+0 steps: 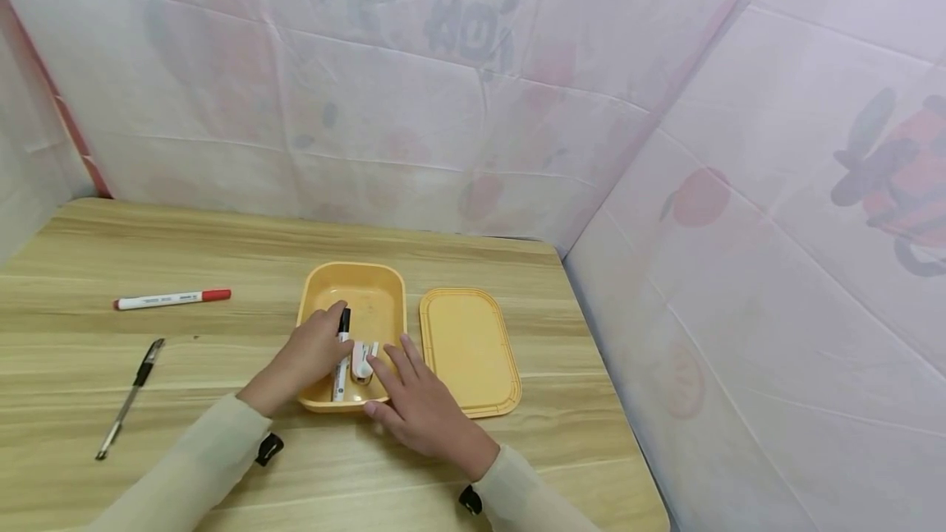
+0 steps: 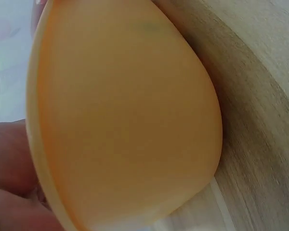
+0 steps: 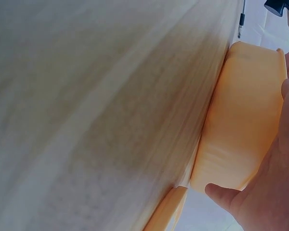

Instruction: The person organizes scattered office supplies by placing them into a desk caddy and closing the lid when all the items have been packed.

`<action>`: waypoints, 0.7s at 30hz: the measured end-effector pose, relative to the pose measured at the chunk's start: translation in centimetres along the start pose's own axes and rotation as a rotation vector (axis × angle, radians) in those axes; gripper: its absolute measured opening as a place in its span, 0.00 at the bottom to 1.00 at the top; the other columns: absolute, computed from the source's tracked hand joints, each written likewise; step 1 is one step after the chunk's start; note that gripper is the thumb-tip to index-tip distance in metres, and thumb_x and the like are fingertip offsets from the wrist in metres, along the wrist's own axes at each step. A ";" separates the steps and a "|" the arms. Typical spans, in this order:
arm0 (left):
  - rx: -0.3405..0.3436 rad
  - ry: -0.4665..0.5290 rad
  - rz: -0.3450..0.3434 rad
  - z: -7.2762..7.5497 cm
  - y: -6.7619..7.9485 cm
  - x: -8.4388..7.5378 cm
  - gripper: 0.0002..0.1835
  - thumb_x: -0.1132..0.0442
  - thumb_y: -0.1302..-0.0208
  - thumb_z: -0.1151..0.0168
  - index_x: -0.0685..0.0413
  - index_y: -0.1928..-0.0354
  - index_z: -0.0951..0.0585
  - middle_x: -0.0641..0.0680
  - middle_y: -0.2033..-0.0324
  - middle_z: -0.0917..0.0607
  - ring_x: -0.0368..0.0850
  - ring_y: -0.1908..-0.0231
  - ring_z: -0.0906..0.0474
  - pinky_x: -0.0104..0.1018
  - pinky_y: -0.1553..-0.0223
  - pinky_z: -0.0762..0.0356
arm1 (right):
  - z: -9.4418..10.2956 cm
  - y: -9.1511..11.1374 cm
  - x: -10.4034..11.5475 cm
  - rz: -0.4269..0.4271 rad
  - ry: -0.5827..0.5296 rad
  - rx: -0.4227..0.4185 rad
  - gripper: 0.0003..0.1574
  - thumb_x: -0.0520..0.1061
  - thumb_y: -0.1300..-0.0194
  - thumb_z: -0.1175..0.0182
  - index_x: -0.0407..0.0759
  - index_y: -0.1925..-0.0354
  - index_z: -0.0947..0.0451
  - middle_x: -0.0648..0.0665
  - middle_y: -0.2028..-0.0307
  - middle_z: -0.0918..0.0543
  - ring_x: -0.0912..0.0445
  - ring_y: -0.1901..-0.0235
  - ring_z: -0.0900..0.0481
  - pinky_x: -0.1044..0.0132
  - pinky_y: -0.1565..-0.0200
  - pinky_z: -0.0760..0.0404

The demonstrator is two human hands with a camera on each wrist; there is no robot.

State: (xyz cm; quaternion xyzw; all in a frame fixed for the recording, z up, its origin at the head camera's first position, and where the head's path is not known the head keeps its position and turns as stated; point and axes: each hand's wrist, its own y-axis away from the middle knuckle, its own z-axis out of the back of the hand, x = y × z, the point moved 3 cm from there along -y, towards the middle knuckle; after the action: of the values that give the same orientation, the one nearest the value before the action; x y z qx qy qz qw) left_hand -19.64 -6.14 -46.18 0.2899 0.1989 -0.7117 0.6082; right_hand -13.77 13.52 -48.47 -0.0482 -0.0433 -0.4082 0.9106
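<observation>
A yellow plastic box (image 1: pixel 395 302) stands without its lid on the table. My left hand (image 1: pixel 306 351) reaches over its left rim and pinches a white marker with a black cap (image 1: pixel 341 380), which lies lengthwise along the left side inside. Right of the marker is a small white stapler (image 1: pixel 362 361). My right hand (image 1: pixel 424 409) lies over the near right corner of the box with its fingers straight, the fingertips close to the stapler; whether they touch it is unclear. In the left wrist view the box wall (image 2: pixel 130 115) hides most of the left hand.
The flat yellow lid (image 1: pixel 473 351) lies right of the box. On the left of the wooden table (image 1: pixel 244 245) are a red-capped marker (image 1: pixel 170 300) and a black pen (image 1: pixel 129 401). Printed cloth walls (image 1: pixel 414 105) enclose the table at the back and sides.
</observation>
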 end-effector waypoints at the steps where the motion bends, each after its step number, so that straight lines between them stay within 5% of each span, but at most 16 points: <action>1: 0.002 -0.005 0.002 0.0 0.0 0.0 0.37 0.64 0.33 0.37 0.73 0.28 0.41 0.77 0.44 0.24 0.59 0.55 0.22 0.51 0.57 0.19 | 0.0 0.0 0.0 0.000 0.002 -0.001 0.42 0.71 0.22 0.72 0.57 0.19 0.55 0.42 0.22 0.46 0.44 0.20 0.63 0.51 0.25 0.41; 11: -0.011 -0.052 -0.010 -0.3 0.2 -0.3 0.37 0.62 0.31 0.38 0.76 0.29 0.40 0.78 0.46 0.24 0.58 0.58 0.22 0.54 0.56 0.21 | -0.2 0.1 -0.1 0.004 0.011 -0.012 0.42 0.71 0.22 0.72 0.57 0.19 0.54 0.42 0.23 0.45 0.43 0.20 0.63 0.51 0.25 0.41; 21: -0.002 -0.031 -0.015 0.1 0.5 -0.4 0.36 0.61 0.30 0.39 0.74 0.28 0.39 0.66 0.56 0.22 0.52 0.65 0.26 0.44 0.65 0.24 | -0.2 0.0 0.0 0.000 0.015 0.002 0.42 0.71 0.22 0.73 0.57 0.19 0.55 0.42 0.22 0.46 0.43 0.20 0.63 0.52 0.24 0.42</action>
State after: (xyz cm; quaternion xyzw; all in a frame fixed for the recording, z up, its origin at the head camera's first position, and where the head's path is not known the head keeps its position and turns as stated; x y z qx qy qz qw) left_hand -19.17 -6.01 -45.86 0.2768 0.1923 -0.7204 0.6061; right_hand -13.76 13.55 -48.72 -0.0443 -0.0370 -0.4085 0.9109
